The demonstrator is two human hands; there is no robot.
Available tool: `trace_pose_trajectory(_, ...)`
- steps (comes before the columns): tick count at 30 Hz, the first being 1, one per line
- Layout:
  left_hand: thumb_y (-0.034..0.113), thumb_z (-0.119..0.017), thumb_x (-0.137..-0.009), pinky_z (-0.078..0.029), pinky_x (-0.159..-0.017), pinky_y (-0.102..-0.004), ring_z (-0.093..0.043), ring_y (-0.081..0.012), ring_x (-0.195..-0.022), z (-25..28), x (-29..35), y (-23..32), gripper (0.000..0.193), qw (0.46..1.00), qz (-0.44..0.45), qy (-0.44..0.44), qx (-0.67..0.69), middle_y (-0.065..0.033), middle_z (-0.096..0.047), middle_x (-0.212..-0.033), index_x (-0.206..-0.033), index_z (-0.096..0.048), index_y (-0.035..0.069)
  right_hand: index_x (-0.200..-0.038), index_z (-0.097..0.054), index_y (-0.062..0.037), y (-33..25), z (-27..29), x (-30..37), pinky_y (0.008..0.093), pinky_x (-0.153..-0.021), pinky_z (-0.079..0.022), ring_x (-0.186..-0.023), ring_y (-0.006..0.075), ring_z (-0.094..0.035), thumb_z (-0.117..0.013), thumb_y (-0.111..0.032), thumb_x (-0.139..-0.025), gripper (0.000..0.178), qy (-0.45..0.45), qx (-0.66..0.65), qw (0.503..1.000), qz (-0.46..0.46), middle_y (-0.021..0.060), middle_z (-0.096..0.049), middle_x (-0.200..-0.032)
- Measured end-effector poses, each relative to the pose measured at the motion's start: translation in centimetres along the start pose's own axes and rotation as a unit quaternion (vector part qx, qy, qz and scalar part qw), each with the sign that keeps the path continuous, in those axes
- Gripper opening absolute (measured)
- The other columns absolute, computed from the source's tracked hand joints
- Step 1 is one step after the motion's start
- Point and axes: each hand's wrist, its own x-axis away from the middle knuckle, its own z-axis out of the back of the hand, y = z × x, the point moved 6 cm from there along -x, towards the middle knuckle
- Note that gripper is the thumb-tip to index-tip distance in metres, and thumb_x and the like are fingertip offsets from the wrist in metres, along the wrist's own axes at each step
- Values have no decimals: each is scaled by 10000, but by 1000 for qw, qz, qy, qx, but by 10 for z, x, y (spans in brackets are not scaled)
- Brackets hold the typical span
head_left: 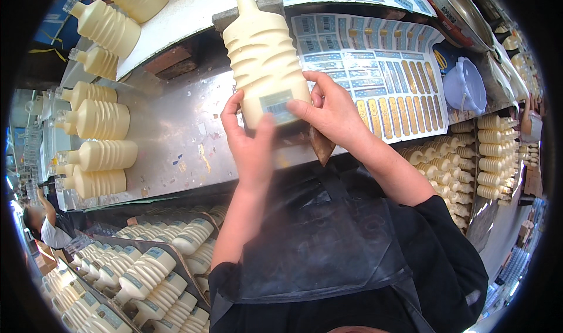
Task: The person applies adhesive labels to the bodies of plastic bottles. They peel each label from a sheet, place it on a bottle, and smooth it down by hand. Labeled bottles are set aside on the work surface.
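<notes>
A cream bottle with wavy ridges and a clear glass neck lies before me, its neck end on a dark block. Near its base is a small bluish barcode label. My right hand grips the bottle's right side, with the thumb on the label's edge. My left hand is at the lower left; its fingers touch the bottle's side and its thumb, blurred, is by the base. A brown pointed piece shows below my right hand.
Sheets of blue and gold labels lie to the right, beside a lavender bucket. Unlabelled bottles stand at the table's left. Labelled bottles fill racks at lower left; more bottles stand at right. Another person is at far left.
</notes>
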Motion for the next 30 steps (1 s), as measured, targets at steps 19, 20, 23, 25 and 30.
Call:
trace_pose_trajectory(19,138,-703,-910,-412,-1121,-390,-475,-268,-1336,6,0,-3,724,998,2,-47,-43,-166,-403,-1483,-1522,-337,11,-1151,-690,-44,-73,28,13,327,-725,-578,-815,283,-712,-741,32,-821,343,185,166,887,388,124,-705,-932)
trace_pose_trajectory(20,131,-681,-934,-429,-1107,-381,-494,-261,-1324,7,0,-5,687,999,23,-46,-15,-160,-412,-1485,-1524,-348,19,-1135,-698,-48,-74,23,21,327,-715,-575,-810,272,-711,-740,27,-801,345,151,182,871,432,115,-708,-929)
trace_pose_trajectory(23,107,-586,-1005,-461,-1073,-362,-531,-236,-1294,13,-2,-12,568,996,39,-44,67,-143,-451,-1480,-1528,-376,38,-1049,-727,-70,-73,-2,58,326,-674,-559,-784,221,-703,-728,-3,-719,338,50,189,820,538,80,-722,-933)
trace_pose_trajectory(25,113,-548,-1029,-457,-1076,-359,-528,-223,-1297,14,-3,-16,538,995,36,-38,83,-138,-464,-1483,-1531,-372,26,-1013,-732,-54,-68,-15,72,321,-677,-559,-780,202,-700,-738,-13,-769,248,-9,245,820,517,81,-727,-942)
trace_pose_trajectory(30,288,-550,-1050,-354,-1146,-417,-466,-251,-1323,10,0,-8,539,1000,-24,13,8,-154,-492,-1407,-1489,-417,6,-1172,-547,-22,-45,12,25,426,-757,-548,-881,384,-692,-653,-94,-915,288,142,-124,961,200,208,-670,-971)
